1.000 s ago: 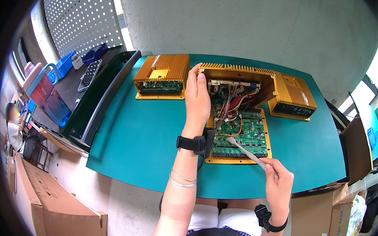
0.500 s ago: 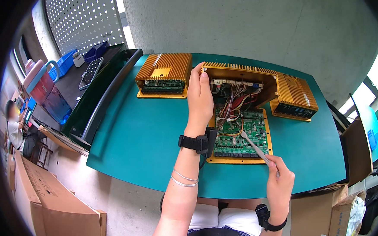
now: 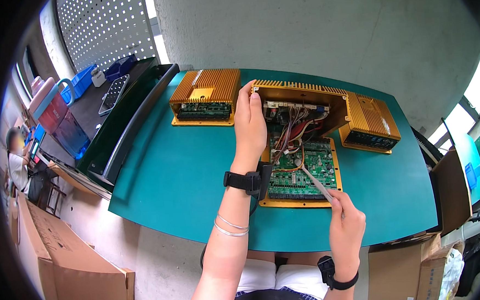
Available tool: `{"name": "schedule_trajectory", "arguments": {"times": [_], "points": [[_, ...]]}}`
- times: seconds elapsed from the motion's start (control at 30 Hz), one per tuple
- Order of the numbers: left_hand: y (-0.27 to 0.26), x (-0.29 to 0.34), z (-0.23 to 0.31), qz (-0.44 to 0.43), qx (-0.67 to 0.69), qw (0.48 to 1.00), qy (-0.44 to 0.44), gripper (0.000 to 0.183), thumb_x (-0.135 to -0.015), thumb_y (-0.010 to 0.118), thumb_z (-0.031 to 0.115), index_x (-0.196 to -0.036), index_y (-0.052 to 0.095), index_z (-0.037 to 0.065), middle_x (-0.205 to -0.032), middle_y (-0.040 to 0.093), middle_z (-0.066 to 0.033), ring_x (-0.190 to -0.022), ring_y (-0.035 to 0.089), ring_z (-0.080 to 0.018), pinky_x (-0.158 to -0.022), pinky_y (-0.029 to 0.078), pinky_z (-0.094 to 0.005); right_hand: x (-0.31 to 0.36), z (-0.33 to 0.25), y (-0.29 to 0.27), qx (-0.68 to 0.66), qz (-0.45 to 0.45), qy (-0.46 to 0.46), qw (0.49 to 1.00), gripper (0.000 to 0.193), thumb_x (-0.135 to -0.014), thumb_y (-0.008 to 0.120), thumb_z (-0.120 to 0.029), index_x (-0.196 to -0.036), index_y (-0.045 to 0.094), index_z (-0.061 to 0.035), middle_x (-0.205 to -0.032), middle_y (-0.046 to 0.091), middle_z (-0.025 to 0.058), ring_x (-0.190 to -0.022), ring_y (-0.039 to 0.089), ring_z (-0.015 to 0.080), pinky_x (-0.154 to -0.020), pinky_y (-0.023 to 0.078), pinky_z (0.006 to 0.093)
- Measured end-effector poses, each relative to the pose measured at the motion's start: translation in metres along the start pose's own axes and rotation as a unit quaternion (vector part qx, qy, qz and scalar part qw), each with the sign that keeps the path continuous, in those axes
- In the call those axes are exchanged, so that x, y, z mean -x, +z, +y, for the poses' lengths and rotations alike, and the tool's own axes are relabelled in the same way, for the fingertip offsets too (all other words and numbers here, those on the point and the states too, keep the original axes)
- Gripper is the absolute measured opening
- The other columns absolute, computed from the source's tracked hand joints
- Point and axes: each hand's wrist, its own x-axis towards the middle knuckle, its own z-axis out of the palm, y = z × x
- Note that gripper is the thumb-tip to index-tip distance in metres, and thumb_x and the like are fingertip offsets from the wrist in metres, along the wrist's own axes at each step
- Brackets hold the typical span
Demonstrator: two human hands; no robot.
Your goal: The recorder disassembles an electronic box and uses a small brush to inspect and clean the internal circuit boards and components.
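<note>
My left hand [image 3: 248,128] is closed on the left edge of a gold finned housing cover [image 3: 333,96], keeping it tilted up with its open inside toward me. Below lies the gold base plate [image 3: 304,204] carrying a green circuit board [image 3: 316,159]. A bundle of coloured wires [image 3: 295,129] runs between cover and board. In my right hand [image 3: 348,223], pinched between thumb and fingers, is a slim grey hand tool [image 3: 318,185]. Its narrow end is at the middle of the board, beside an orange wire; whether it touches cannot be made out.
Gold finned units stand at the back left [image 3: 206,97] and right [image 3: 371,121] of the green table [image 3: 159,177]. A dark side bench holds a pink-and-blue bottle [image 3: 62,119], a phone [image 3: 114,94] and blue bins [image 3: 82,82]. Cardboard boxes [image 3: 82,258] stand on the floor; a person sits far left.
The tool's end has moved slightly left and up over the board, and my right hand with it. My left hand still holds the cover up. The whole view has shifted a little.
</note>
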Motion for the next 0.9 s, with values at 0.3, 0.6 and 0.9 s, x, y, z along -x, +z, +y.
{"name": "schedule_trajectory", "arguments": {"times": [0.3, 0.6, 0.9], "points": [[-0.001, 0.002, 0.003, 0.001, -0.008, 1.000, 0.001, 0.038, -0.104, 0.034, 0.023, -0.133, 0.046, 0.001, -0.126, 0.054, -0.0122, -0.119, 0.048, -0.0192, -0.105, 0.033, -0.0296, -0.008, -0.006, 0.016, 0.022, -0.053, -0.030, 0.998, 0.023, -0.094, 0.055, -0.012, -0.113, 0.067, -0.0092, -0.076, 0.065, 0.0176, -0.066, 0.063, 0.0351, -0.061, 0.049, 0.0399], [-0.001, 0.001, 0.001, -0.003, -0.005, 1.000, 0.003, 0.039, -0.104, 0.035, 0.023, -0.133, 0.046, 0.000, -0.126, 0.054, -0.0118, -0.119, 0.047, -0.0188, -0.105, 0.033, -0.0293, 0.002, -0.011, 0.016, 0.074, -0.080, -0.064, 0.992, 0.027, -0.093, 0.058, -0.011, -0.118, 0.067, -0.0109, -0.073, 0.063, 0.0187, -0.062, 0.061, 0.0340, -0.058, 0.048, 0.0399], [-0.001, 0.002, 0.002, -0.004, -0.001, 1.000, -0.006, 0.039, -0.105, 0.035, 0.023, -0.133, 0.046, 0.000, -0.126, 0.053, -0.0113, -0.118, 0.047, -0.0182, -0.104, 0.033, -0.0290, 0.011, -0.018, -0.004, 0.101, -0.126, -0.026, 0.987, 0.028, -0.092, 0.058, -0.013, -0.119, 0.066, -0.0118, -0.065, 0.062, 0.0160, -0.057, 0.061, 0.0334, -0.053, 0.048, 0.0403]]}}
